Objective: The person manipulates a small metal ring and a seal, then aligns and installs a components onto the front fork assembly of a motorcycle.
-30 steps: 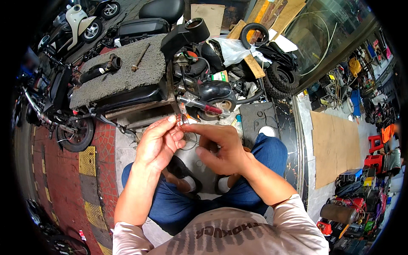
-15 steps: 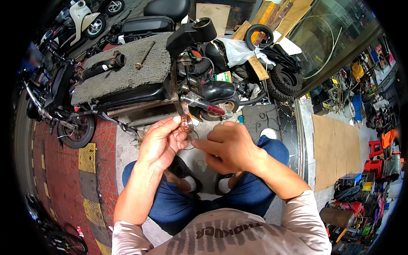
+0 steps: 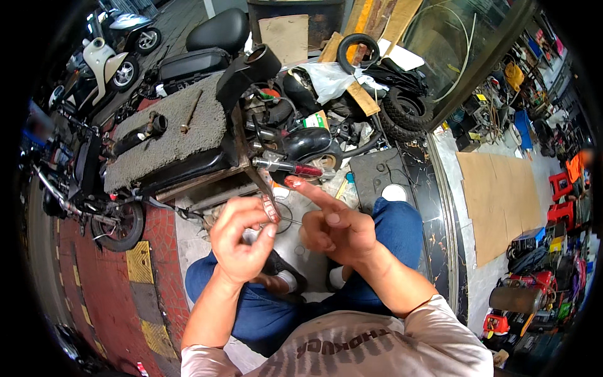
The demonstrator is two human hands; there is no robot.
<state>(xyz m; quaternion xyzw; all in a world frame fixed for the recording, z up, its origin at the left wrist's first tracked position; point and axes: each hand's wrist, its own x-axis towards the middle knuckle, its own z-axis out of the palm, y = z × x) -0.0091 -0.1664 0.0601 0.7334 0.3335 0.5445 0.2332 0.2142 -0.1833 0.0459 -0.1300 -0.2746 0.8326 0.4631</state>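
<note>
My left hand (image 3: 242,235) is closed on a narrow caged bearing ring (image 3: 269,208), pinched between thumb and fingers and smeared with red grease. To its right, my right hand (image 3: 339,229) has its index finger stretched forward, with red grease on the tip. Its other fingers are curled, and I see nothing held in them. A thin dark line shows between the hands; I cannot tell whether it touches my fingers. Just beyond the hands lies a shock absorber (image 3: 295,167) with a red section.
A carpet-topped bench (image 3: 169,132) at the left bears a bolt (image 3: 191,112) and a dark tubular part (image 3: 141,135). Motorcycle parts and tyres (image 3: 407,112) crowd the far side. Flattened cardboard (image 3: 499,204) covers floor at the right, near red stools (image 3: 560,215).
My right index finger has lifted from pointing at the ring to pointing forward, showing its greased tip. My left hand has turned, keeping the bearing ring. The view has shifted slightly.
</note>
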